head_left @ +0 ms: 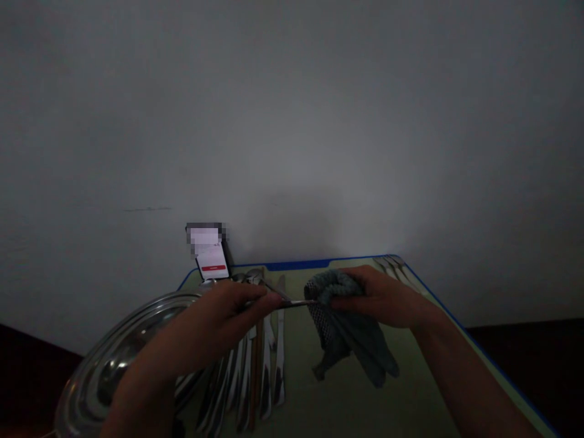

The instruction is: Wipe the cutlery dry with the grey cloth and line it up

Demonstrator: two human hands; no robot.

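- Gripping, left hand (pixel 219 322): its thumb and fingers are closing on one end of a slim metal utensil (pixel 298 302), which is lying roughly level above the counter (pixel 305 395).
- Pinching, right hand (pixel 381 298): its fingers are holding a grey-green cloth (pixel 351 340) around the utensil's other end; the cloth is covering that end, so its kind is not showing. The loose folds are hanging below the hand.
- Lying, cutlery row (pixel 246 365): several metal pieces are resting side by side, lengthwise, below and beside the left hand, their upper ends partly hidden; a brown stick (pixel 259 365) is lying among them.
- Standing, large round metal vessel (pixel 109 371): it is occupying the left side, partly behind the left forearm.
- Resting, forks (pixel 393 267): a small group is lying near the far right corner, beyond the right hand, which is partly covering them.
- Leaning, phone (pixel 213 261): it is tilting back near the wall (pixel 292 134) at the far left corner, its screen glowing.
- Edging, blue rim (pixel 298 265): it is bordering the pale green counter.
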